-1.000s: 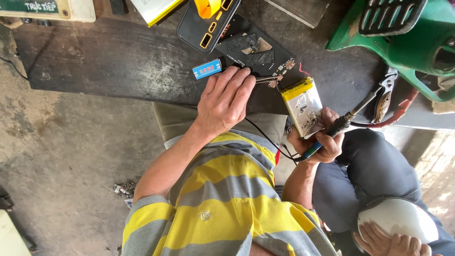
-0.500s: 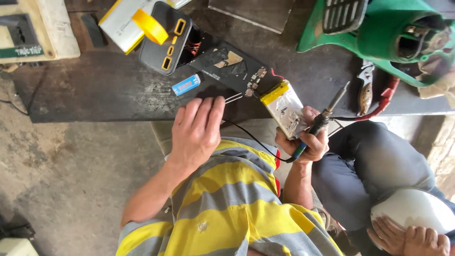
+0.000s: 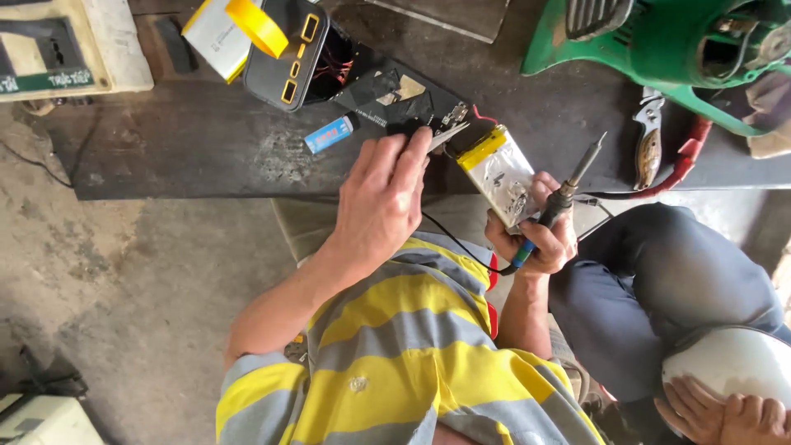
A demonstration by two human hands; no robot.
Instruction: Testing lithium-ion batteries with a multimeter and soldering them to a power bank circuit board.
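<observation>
I take the black circuit board [image 3: 395, 95] on the dark bench [image 3: 189, 156] as my fixed place. The person in the striped shirt has brought the left hand [image 3: 383, 202] forward since a second ago. Then it lay flat on the bench, just on the near side of the board. Now its fingertips [image 3: 416, 152] reach the near edge of the board. The fingers are straight and pressed together, and a thin grey metal strip [image 3: 449, 136] comes out from under them. Whether they pinch it or only rest on it, I cannot tell.

The right hand [image 3: 535, 235] stays to the right of the board and nearer to the person. It is closed around the handle of a soldering iron [image 3: 568, 185], and its fingers also grip the near end of a silver battery pouch [image 3: 498, 173]. The pouch's end with yellow tape lies just beside the board's right corner. The iron's tip points away from the board and touches nothing, so I judge that no joint is being heated at this moment.

Left of the board are a small blue part [image 3: 329, 133] and an open black case [image 3: 301, 58]. Well to the right lie pliers [image 3: 649, 144].
</observation>
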